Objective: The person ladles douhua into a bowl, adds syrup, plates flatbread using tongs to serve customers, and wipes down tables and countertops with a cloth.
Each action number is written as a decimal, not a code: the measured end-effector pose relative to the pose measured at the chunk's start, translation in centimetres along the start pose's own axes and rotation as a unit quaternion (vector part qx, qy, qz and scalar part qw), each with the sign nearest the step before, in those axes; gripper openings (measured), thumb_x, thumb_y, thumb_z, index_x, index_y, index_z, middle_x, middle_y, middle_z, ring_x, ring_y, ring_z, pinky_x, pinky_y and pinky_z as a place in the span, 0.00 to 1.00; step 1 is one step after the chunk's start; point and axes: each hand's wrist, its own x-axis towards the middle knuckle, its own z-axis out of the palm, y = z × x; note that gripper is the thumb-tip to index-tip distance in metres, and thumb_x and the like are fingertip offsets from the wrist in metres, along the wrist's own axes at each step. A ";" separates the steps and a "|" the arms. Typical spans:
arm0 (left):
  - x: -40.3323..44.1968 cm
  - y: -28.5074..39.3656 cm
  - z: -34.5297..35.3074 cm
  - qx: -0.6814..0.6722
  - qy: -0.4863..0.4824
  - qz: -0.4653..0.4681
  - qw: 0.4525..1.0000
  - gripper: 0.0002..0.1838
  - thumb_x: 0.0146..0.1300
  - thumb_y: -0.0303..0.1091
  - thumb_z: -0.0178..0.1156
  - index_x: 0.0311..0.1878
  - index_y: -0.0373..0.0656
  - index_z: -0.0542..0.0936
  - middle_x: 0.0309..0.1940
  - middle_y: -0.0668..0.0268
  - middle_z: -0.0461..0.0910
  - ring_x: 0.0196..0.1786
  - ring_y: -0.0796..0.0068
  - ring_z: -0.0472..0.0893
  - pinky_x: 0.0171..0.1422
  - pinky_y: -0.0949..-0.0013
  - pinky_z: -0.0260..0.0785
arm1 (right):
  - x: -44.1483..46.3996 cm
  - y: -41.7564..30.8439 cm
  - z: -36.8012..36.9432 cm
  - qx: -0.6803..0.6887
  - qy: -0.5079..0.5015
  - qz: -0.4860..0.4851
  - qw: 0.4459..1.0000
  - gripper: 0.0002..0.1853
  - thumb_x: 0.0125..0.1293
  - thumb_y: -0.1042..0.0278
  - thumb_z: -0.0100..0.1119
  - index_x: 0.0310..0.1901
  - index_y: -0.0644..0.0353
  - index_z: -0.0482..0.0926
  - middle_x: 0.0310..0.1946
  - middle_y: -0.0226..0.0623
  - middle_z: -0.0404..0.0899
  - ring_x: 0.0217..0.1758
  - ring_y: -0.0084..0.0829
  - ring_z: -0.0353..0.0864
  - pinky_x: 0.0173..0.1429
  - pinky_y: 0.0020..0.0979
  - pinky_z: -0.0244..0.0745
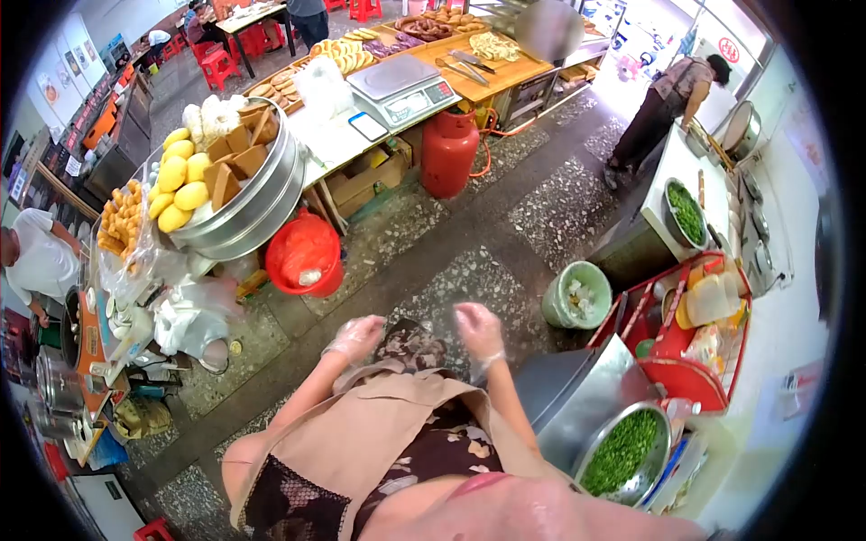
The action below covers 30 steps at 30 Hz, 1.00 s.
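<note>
Both hands are held out at waist height over the speckled floor, in thin clear gloves. My left hand [357, 338] has its fingers curled in, at the front of the tan apron [361, 428]; whether anything is inside is too small to tell. My right hand [478, 331] is raised to the right of it, its fingers also bent inward, with nothing visible in it. A red bucket [305, 254] lined with a red bag stands beyond my left hand. To the right of my right hand is a green bin [577, 296] with waste in it.
A large steamer [271, 194] holds yellow and brown buns at the left. Behind stand a scale [401, 90], a phone [367, 125] and a red gas cylinder [449, 153]. Chopped greens fill a bowl [625, 453] at the right. Two people [663, 104] [43, 252] work farther off.
</note>
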 end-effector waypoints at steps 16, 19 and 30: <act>39.4 20.1 -1.6 -0.009 -0.087 0.268 0.959 0.14 0.61 0.37 0.54 0.50 0.45 0.74 0.45 0.58 0.78 0.47 0.55 0.77 0.50 0.57 0.70 | 27.9 13.7 -8.4 0.103 0.067 0.242 0.962 0.08 0.63 0.70 0.53 0.37 0.64 0.78 0.30 0.32 0.80 0.33 0.21 0.75 0.43 0.25 0.72; 44.2 20.3 -1.4 0.006 -0.143 0.209 0.967 0.15 0.62 0.38 0.52 0.51 0.46 0.74 0.45 0.58 0.78 0.48 0.54 0.76 0.49 0.56 0.69 | 33.9 16.6 -8.8 0.101 0.005 0.250 0.963 0.08 0.63 0.69 0.53 0.35 0.65 0.78 0.27 0.30 0.79 0.31 0.20 0.74 0.40 0.25 0.72; 59.4 21.0 -7.7 0.003 0.135 0.104 0.985 0.16 0.59 0.36 0.56 0.51 0.44 0.75 0.38 0.57 0.79 0.42 0.55 0.78 0.45 0.60 0.71 | 62.4 19.0 -9.0 0.027 -0.237 0.123 0.963 0.19 0.63 0.58 0.55 0.20 0.66 0.72 0.13 0.34 0.68 0.19 0.22 0.64 0.26 0.30 0.63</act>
